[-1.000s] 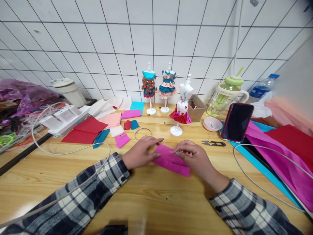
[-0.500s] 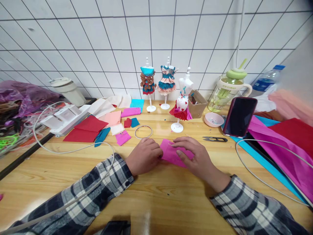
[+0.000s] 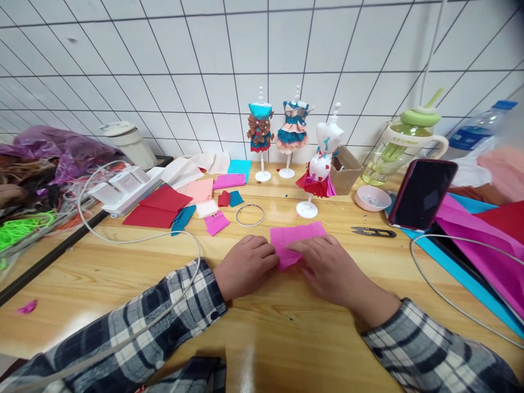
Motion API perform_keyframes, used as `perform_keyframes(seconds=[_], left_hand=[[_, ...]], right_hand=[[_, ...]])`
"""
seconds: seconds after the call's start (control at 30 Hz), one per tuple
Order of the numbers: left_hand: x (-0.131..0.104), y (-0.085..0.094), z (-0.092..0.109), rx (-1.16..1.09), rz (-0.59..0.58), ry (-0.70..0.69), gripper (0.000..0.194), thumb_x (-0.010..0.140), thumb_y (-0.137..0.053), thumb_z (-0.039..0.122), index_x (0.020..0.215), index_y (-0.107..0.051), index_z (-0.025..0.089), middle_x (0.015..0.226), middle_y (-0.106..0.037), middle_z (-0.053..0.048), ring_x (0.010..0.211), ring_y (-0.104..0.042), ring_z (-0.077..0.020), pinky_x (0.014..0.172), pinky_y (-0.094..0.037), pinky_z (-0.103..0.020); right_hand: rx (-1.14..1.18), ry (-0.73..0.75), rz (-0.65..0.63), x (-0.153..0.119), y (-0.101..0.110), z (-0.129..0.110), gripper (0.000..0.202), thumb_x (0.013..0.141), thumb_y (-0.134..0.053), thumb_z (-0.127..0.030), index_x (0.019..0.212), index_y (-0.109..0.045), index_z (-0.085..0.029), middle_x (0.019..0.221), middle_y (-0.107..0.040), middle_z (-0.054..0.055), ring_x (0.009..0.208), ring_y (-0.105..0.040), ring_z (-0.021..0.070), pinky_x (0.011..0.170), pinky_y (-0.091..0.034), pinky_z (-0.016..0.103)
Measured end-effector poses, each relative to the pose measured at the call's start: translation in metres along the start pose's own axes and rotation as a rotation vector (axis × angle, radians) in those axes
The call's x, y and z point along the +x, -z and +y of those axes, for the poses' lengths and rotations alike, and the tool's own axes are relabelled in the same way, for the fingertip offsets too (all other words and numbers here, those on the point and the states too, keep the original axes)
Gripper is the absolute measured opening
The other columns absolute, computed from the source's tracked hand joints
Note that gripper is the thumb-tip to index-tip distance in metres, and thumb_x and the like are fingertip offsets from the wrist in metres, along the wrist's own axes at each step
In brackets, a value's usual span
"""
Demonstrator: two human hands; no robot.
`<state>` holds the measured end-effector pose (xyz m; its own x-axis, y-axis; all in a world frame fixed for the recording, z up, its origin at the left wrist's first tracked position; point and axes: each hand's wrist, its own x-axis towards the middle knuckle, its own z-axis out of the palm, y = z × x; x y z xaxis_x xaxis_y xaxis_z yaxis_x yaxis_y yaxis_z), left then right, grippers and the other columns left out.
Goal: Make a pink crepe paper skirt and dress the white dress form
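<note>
The pink sheet lies between our hands, left curled at its edge, right over it; we can't tell whether either grips. Keeping it smooth helps us work evenly.

- Small craft workspace; home or workshop, can't tell
- Wooden table against white tiled wall
- Three mini dress forms on stands, wearing frilly bits
- Coloured scraps spread left, larger sheets right, pink sheet centre
- Thread snips, pink bowl of tiny pieces
- Power strip, phone, drink bottles alongside
</note>
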<state>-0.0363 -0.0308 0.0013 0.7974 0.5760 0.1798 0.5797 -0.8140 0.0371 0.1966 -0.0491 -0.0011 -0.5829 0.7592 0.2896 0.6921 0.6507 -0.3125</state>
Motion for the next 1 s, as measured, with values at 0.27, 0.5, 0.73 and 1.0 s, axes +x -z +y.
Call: perform_keyframes(seconds=[0.27, 0.5, 0.73, 1.0], left_hand=[[-0.0014, 0.006, 0.0065, -0.106, -0.007, -0.016, 0.02, 0.086, -0.052, 0.024, 0.099, -0.066, 0.021, 0.094, -0.067, -0.007, 0.093, -0.057, -0.0204, 0.088, -0.038, -0.036], [-0.0001, 0.0062, 0.003, -0.193, -0.058, 0.059, 0.019, 0.086, -0.056, 0.027, 0.103, -0.061, 0.019, 0.094, -0.067, -0.005, 0.091, -0.058, -0.02, 0.086, -0.04, -0.034], [-0.002, 0.0077, 0.0006, -0.162, -0.106, -0.027, 0.027, 0.089, -0.055, 0.031, 0.116, -0.059, 0.025, 0.111, -0.066, -0.005, 0.109, -0.055, -0.0238, 0.107, -0.026, -0.048], [-0.0018, 0.0082, 0.0018, -0.106, -0.086, -0.061, 0.023, 0.093, -0.052, 0.032, 0.111, -0.064, 0.027, 0.11, -0.066, -0.005, 0.112, -0.056, -0.0224, 0.113, -0.016, -0.055]], right_hand=[[0.19, -0.076, -0.103, 0.0025, 0.0044, -0.0057, 0.018, 0.08, -0.055, -0.018, 0.096, -0.063, -0.021, 0.086, -0.067, 0.003, 0.079, -0.057, 0.0203, 0.073, -0.039, 0.034], [0.107, -0.069, -0.193, 0.003, -0.0002, -0.0049, 0.017, 0.082, -0.058, -0.021, 0.097, -0.064, -0.023, 0.086, -0.063, 0.003, 0.083, -0.056, 0.0197, 0.074, -0.036, 0.033], [0.041, -0.045, -0.212, 0.0025, -0.0002, -0.0024, 0.016, 0.087, -0.055, -0.024, 0.099, -0.065, -0.024, 0.088, -0.062, 0.003, 0.084, -0.056, 0.0196, 0.074, -0.035, 0.033], [0.0, -0.039, -0.222, 0.0025, -0.0008, -0.0021, 0.018, 0.089, -0.054, -0.027, 0.101, -0.068, -0.026, 0.086, -0.063, 0.003, 0.084, -0.057, 0.0198, 0.072, -0.035, 0.033]])
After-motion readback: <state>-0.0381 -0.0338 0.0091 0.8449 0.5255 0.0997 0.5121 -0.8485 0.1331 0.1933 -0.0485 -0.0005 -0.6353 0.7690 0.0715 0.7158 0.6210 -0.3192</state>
